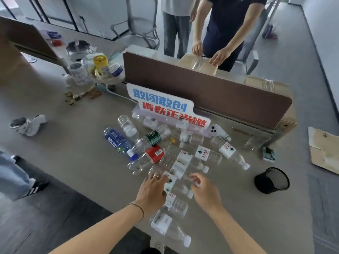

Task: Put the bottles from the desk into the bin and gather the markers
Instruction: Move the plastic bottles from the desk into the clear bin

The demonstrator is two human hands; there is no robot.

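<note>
Head view: many empty plastic bottles [176,158] lie scattered on grey desk [77,162], in front of brown divider [211,92] and printed sign [165,107]. Left hand [153,192] lies palm down, fingers spread, touching clear bottle with white label [169,180]; real grip not visible. Right hand [205,191] just beside, half open, fingers curled around cap end of same bottle cluster; hold cannot be told. Black mesh bin [272,180] stands on desk right of right hand, apart. Markers not seen.

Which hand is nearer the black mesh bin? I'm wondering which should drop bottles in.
Right. The right hand hovers over the bottles beside the black mesh bin; the left hand lies farther away.
</note>
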